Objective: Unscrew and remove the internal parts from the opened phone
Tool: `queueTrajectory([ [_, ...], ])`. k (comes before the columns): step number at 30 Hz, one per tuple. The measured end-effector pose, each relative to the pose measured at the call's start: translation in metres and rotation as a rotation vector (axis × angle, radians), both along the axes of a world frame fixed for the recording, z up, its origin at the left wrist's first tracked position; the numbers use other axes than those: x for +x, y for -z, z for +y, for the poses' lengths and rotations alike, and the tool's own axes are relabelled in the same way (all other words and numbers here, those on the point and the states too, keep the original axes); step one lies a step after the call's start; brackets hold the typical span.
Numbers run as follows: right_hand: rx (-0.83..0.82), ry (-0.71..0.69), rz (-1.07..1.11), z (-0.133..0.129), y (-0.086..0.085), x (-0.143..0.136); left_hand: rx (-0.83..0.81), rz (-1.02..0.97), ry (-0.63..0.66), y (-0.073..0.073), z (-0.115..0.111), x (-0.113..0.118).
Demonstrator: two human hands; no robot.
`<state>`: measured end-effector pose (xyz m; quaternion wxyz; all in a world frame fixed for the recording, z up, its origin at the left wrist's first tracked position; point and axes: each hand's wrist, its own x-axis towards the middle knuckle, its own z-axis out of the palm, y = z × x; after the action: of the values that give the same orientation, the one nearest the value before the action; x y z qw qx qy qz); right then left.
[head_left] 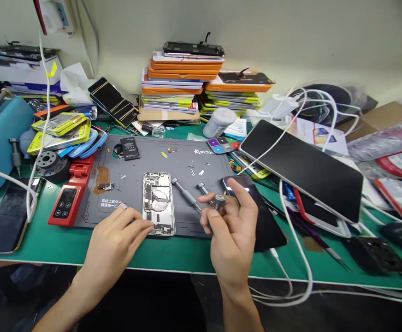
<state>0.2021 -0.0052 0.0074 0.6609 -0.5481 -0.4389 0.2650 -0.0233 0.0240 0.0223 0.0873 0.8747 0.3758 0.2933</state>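
Note:
An opened phone (160,203) lies on the grey work mat (118,216) with its inner parts showing. At its lower left edge rests my left hand (120,235), thumb and fingers pressed together; whether anything small is between them is hidden. My right hand (232,221) is raised to the right of the phone, its fingers round a screwdriver with a dark round cap (219,199). Another grey screwdriver (185,192) lies just right of the phone. A further screwdriver (203,187) lies partly behind my right hand. Tiny parts and a black battery (130,148) sit farther back.
A red device (66,203) borders the mat's left side. At right are a dark phone (266,226), a large tablet (301,168) and white cables (296,244). Orange and yellow boxes (183,74) are stacked by the wall.

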Motion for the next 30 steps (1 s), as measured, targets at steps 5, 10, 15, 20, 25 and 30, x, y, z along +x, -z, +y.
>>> queueTrajectory([
  [5,-0.020,-0.004,0.088,-0.001,-0.001,-0.001,0.063,0.048,-0.004,-0.002,-0.002,0.003],
  [10,-0.014,-0.001,0.063,-0.001,0.000,-0.001,0.047,0.024,-0.039,0.005,0.001,0.008],
  [15,-0.002,-0.005,0.032,-0.001,0.002,0.000,0.053,0.010,-0.084,0.002,-0.005,0.007],
  [20,0.013,-0.017,0.041,-0.001,0.003,0.000,0.131,0.054,-0.195,-0.004,-0.017,-0.008],
  [25,0.088,0.024,-0.025,0.000,0.001,-0.002,0.113,0.063,-0.194,0.007,-0.016,-0.025],
  [30,0.175,0.040,-0.132,0.004,0.005,-0.002,-0.014,-0.030,-0.196,0.014,-0.018,-0.034],
])
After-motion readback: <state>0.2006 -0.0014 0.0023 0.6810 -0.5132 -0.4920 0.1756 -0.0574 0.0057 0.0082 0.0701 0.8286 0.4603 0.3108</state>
